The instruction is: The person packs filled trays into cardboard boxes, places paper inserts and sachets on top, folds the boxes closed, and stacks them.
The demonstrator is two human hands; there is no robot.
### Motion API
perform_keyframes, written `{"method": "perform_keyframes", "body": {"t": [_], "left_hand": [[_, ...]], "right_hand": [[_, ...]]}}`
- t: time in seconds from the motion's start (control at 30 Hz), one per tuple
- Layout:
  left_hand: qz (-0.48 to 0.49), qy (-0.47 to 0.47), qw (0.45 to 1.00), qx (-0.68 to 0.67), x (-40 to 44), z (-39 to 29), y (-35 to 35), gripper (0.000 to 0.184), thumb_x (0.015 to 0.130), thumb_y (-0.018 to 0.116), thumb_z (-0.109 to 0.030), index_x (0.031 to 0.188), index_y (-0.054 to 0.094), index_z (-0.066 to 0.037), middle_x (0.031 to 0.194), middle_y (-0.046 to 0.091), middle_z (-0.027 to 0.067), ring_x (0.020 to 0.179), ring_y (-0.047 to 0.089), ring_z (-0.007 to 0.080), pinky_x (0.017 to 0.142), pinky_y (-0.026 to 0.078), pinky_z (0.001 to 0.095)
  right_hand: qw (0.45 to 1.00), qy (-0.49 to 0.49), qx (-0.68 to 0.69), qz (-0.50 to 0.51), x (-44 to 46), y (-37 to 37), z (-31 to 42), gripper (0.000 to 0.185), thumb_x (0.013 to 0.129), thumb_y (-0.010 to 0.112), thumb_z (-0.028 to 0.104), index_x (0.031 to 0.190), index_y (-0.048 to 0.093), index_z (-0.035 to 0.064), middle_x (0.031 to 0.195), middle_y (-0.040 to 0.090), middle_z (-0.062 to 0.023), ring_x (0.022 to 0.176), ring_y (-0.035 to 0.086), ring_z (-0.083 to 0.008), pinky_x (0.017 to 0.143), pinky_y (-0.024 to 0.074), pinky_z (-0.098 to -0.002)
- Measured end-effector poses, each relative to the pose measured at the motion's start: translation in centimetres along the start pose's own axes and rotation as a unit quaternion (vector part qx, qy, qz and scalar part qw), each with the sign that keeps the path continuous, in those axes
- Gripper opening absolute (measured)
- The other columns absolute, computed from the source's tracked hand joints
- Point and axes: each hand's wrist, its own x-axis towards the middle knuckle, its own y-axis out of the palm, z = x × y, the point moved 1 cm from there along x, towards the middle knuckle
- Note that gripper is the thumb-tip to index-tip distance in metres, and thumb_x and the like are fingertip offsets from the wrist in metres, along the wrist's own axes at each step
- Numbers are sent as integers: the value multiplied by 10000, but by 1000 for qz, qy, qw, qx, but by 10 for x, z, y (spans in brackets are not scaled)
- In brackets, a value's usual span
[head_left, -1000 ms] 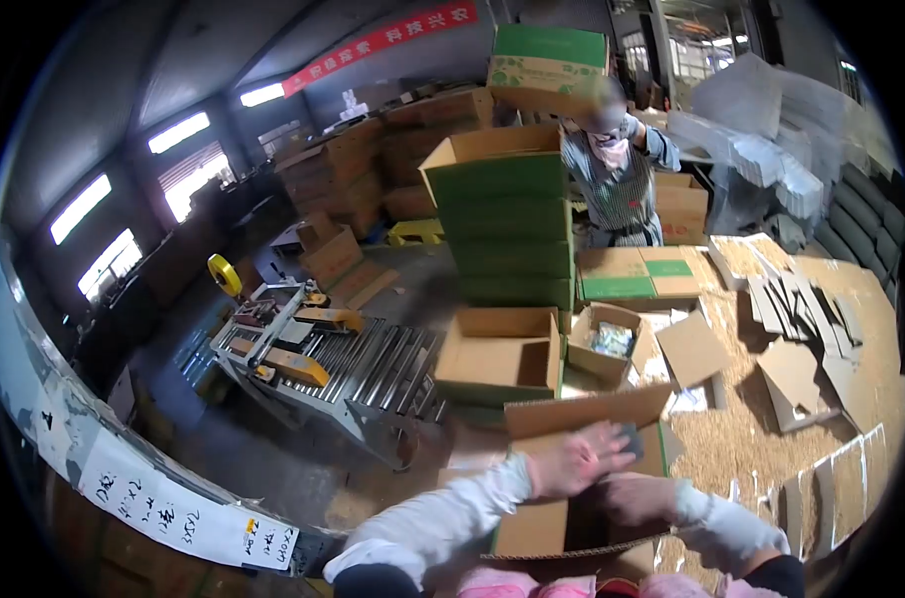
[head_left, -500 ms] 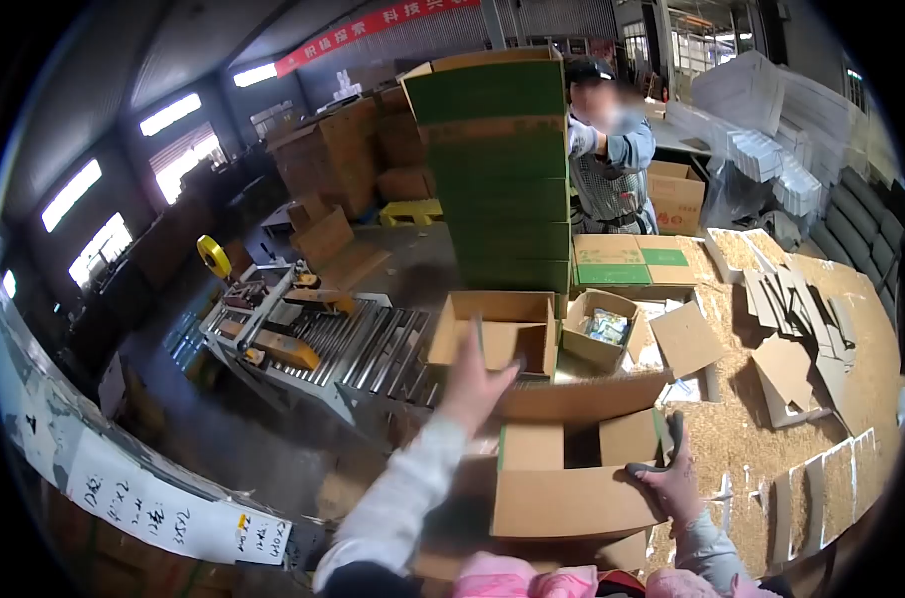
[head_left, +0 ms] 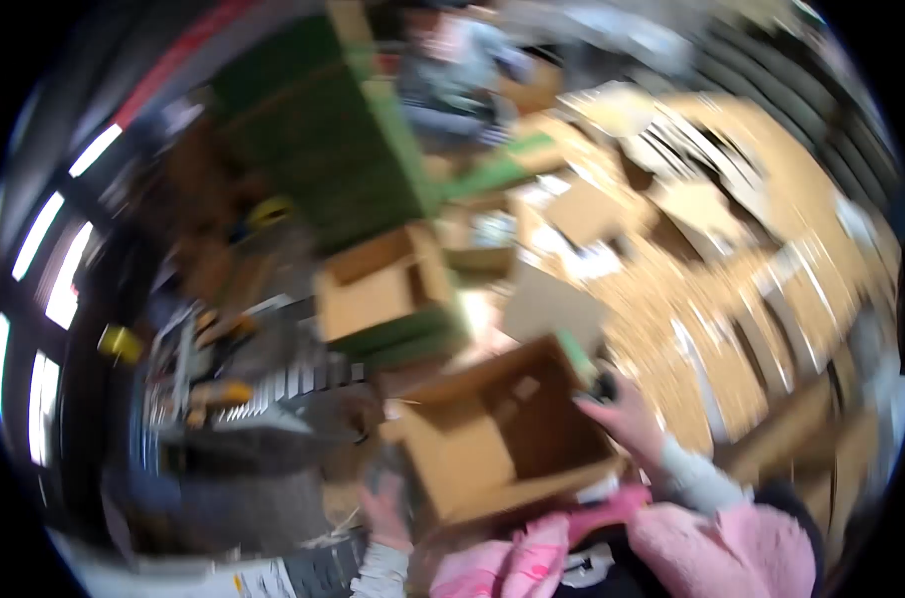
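Work in hand, as judged from the view: the handling of an open brown carton [head_left: 459,458], which sits at the lower centre of the frame with its mouth towards the camera. The right hand [head_left: 627,419] is at the carton's right wall, thumb and fingers spread about the upper rim; contact appears likely, but whether it is clamped on the board cannot be told. The left hand [head_left: 385,506] is at the lower left, just beside the carton's left wall, and heavily blurred — neither its contact nor its grip can be established. Just above the carton, a flat cardboard panel [head_left: 552,307] lies near its upper edge. A second carton [head_left: 397,334], green outside, stands left of centre, below a tall green stack [head_left: 313,140] in the upper left. The worktable [head_left: 661,299] spreads across the right side; a co-worker [head_left: 447,75] is at top centre. In this inspector's judgement, the next move calls for an even, two-sided hold on the walls — a one-handed pull on the rim could swing the carton round or crease its edge.
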Motion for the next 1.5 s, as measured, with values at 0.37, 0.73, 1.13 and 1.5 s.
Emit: {"method": "perform_keyframes", "body": {"t": [0.37, 0.73, 1.13, 1.5], "left_hand": [[131, -36, 987, 87, 101, -19, 37, 318, 859, 554, -182, 1118, 527, 1, 1045, 601, 140, 898, 594, 221, 768, 488, 319], [11, -122, 992, 32, 85, -25, 45, 484, 834, 590, -213, 1235, 427, 3, 1084, 555, 168, 972, 566, 253, 868, 462, 360], [223, -48, 940, -254, 127, -73, 135, 418, 858, 585, -208, 1188, 519, 40, 1101, 608, 142, 966, 600, 242, 838, 478, 327], [262, -41, 892, -366, 141, -59, 133, 332, 857, 551, -119, 1147, 543, 44, 1048, 620, 98, 860, 610, 188, 781, 475, 280]], "right_hand": [[674, 341, 223, -616, -161, 13, -322, 692, 824, 660, 267, 1349, 275, 30, 1286, 454, -134, 1175, 423, -278, 991, 333, -381], [674, 193, 483, -524, -155, -90, -195, 398, 879, 601, 163, 1214, 461, 2, 1052, 595, -88, 899, 585, -181, 787, 478, -309], [942, -137, 296, -76, 0, -75, 26, 412, 955, 476, 312, 1159, 547, -38, 1109, 601, -75, 1041, 526, -125, 952, 381, -265], [989, 116, 83, 25, 25, -89, 5, 449, 884, 555, 465, 1022, 636, 46, 905, 632, -48, 774, 600, -119, 670, 493, -276]]}}
